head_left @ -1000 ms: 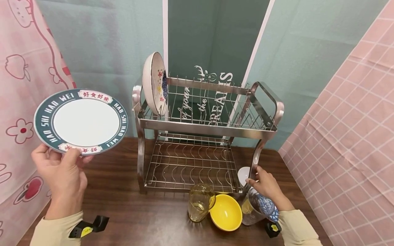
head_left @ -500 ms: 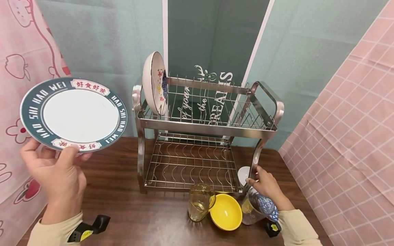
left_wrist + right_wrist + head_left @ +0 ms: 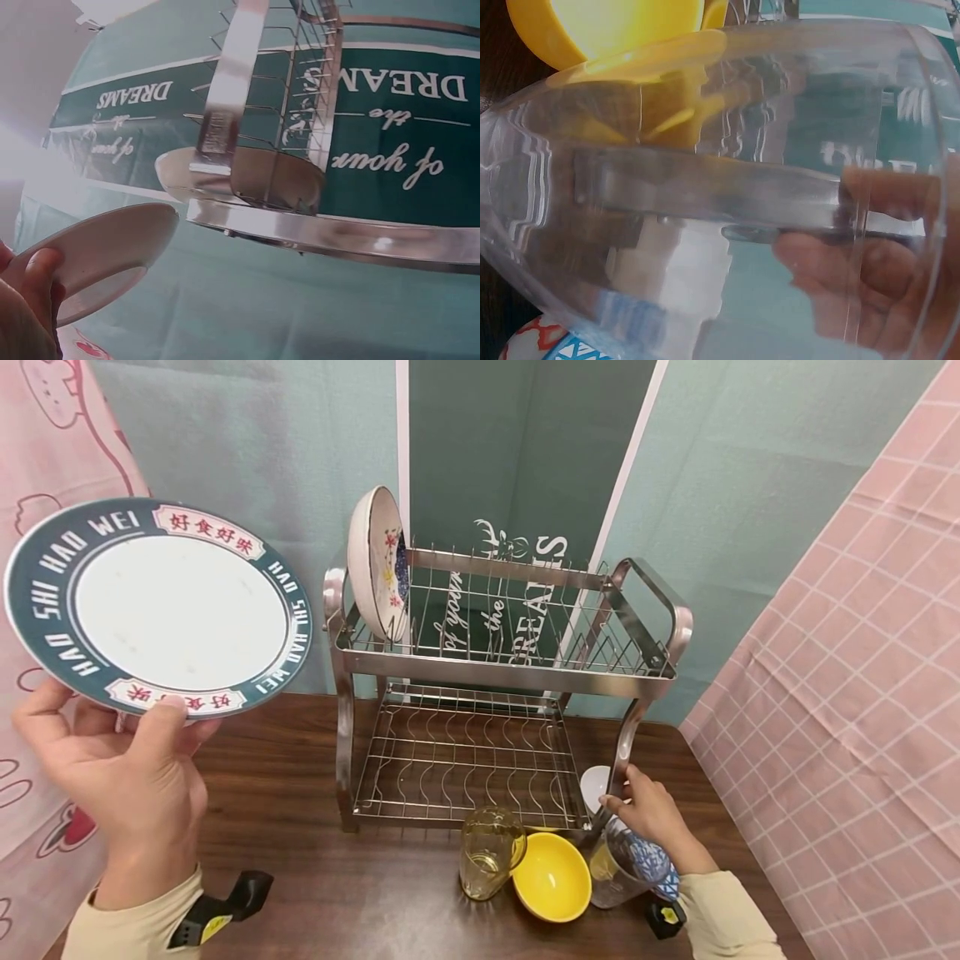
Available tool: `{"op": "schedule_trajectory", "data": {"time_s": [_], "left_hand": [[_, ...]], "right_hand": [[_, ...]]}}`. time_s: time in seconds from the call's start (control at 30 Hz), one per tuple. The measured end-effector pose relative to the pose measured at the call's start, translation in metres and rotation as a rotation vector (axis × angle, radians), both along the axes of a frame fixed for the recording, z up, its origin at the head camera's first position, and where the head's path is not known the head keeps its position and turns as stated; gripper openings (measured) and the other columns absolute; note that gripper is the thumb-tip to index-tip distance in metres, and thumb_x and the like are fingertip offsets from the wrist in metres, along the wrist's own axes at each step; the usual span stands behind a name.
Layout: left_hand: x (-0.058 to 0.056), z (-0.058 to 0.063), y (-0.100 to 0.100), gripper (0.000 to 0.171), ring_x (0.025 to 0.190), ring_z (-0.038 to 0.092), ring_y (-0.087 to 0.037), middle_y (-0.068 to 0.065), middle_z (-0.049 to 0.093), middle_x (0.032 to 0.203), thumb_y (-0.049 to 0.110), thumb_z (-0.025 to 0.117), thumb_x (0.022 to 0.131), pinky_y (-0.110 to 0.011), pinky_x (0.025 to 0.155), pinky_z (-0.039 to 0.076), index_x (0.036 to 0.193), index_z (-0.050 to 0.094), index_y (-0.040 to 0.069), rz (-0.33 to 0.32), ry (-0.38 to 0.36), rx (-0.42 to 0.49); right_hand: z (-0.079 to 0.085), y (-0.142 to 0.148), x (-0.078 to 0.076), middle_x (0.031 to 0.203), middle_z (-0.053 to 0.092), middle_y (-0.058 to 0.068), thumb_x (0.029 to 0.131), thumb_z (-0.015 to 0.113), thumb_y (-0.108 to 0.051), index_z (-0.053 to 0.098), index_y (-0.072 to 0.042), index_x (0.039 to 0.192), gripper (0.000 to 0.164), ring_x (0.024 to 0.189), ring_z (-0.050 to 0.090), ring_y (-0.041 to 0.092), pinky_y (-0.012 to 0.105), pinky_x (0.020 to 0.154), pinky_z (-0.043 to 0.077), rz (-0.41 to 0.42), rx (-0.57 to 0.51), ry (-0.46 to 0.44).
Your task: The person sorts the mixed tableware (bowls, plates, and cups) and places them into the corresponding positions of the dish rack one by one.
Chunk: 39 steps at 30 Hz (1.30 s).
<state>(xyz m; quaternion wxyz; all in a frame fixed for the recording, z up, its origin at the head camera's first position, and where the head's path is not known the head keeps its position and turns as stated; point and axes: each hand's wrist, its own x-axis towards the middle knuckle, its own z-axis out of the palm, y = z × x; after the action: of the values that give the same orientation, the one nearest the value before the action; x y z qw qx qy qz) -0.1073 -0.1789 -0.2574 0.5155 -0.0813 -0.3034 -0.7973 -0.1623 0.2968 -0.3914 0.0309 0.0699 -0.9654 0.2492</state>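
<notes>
Plate (image 3: 183,610) and rack (image 3: 498,674) partly hide both hands (image 3: 131,781) (image 3: 651,812).

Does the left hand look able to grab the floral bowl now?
Probably not: the left hand holds the plate and would likely need to release it before taking the floral bowl.

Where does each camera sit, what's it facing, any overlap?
Head: worn on the head, looks forward and down at the rack and table; left hand, right hand and sleeves show.
Left wrist: on that wrist, looks past the plate toward the rack and backdrop; part of the left hand shows.
Right wrist: on that wrist, looks through the clear vessel at the rack leg; part of the right hand shows.
Shared: head and right wrist both see the yellow bowl.
</notes>
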Motion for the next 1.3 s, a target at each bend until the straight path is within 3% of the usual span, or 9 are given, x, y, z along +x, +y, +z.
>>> {"op": "schedule_trajectory", "data": {"time_s": [0.27,0.47,0.67,0.9,1.13,1.3], "left_hand": [[0.002,0.008,0.007,0.060,0.065,0.061,-0.031,-0.031,0.048,0.101,-0.028,0.053,0.063,-0.031,0.045,0.050,0.117,0.041,-0.005,0.043,0.025,-0.073],[0.003,0.017,0.013,0.063,0.065,0.061,-0.035,-0.030,0.049,0.099,-0.030,0.056,0.059,-0.035,0.045,0.050,0.115,0.042,-0.005,-0.016,0.049,-0.016],[0.004,0.027,0.020,0.063,0.059,0.060,-0.033,-0.030,0.049,0.095,-0.032,0.055,0.057,-0.034,0.043,0.050,0.113,0.043,-0.005,-0.027,0.048,-0.026],[0.001,0.035,0.029,0.061,0.061,0.060,-0.032,-0.034,0.048,0.098,-0.030,0.057,0.061,-0.035,0.047,0.051,0.115,0.043,-0.005,0.039,0.045,-0.159],[-0.003,0.042,0.037,0.058,0.070,0.056,-0.030,-0.030,0.048,0.098,-0.027,0.056,0.061,-0.027,0.052,0.051,0.113,0.043,-0.005,0.079,0.029,-0.138],[-0.008,0.047,0.043,0.052,0.075,0.050,-0.029,-0.027,0.050,0.091,-0.024,0.055,0.058,-0.023,0.051,0.040,0.106,0.044,-0.005,0.121,0.037,-0.144]], "right_hand": [[0.002,-0.002,0.001,0.088,0.065,0.020,0.081,0.071,-0.010,0.050,0.004,0.103,0.034,0.080,0.063,0.037,0.049,0.065,0.050,0.006,0.004,0.004],[0.000,-0.001,0.001,0.088,0.065,0.020,0.080,0.070,-0.009,0.050,0.003,0.102,0.032,0.080,0.064,0.037,0.049,0.065,0.050,0.006,0.001,0.011],[-0.001,0.000,0.001,0.088,0.065,0.017,0.080,0.070,-0.008,0.051,0.002,0.102,0.032,0.081,0.064,0.037,0.049,0.066,0.050,0.000,0.000,0.013],[-0.001,0.001,0.002,0.087,0.066,0.018,0.080,0.071,-0.009,0.051,0.002,0.100,0.030,0.081,0.064,0.037,0.050,0.067,0.049,0.000,0.002,0.019],[-0.003,0.000,0.002,0.086,0.066,0.016,0.080,0.071,-0.009,0.051,0.002,0.102,0.031,0.080,0.064,0.035,0.049,0.066,0.049,0.006,-0.001,0.014],[-0.002,0.000,0.002,0.087,0.065,0.017,0.080,0.070,-0.009,0.051,0.002,0.102,0.031,0.080,0.064,0.036,0.049,0.065,0.050,0.001,0.001,0.012]]}}
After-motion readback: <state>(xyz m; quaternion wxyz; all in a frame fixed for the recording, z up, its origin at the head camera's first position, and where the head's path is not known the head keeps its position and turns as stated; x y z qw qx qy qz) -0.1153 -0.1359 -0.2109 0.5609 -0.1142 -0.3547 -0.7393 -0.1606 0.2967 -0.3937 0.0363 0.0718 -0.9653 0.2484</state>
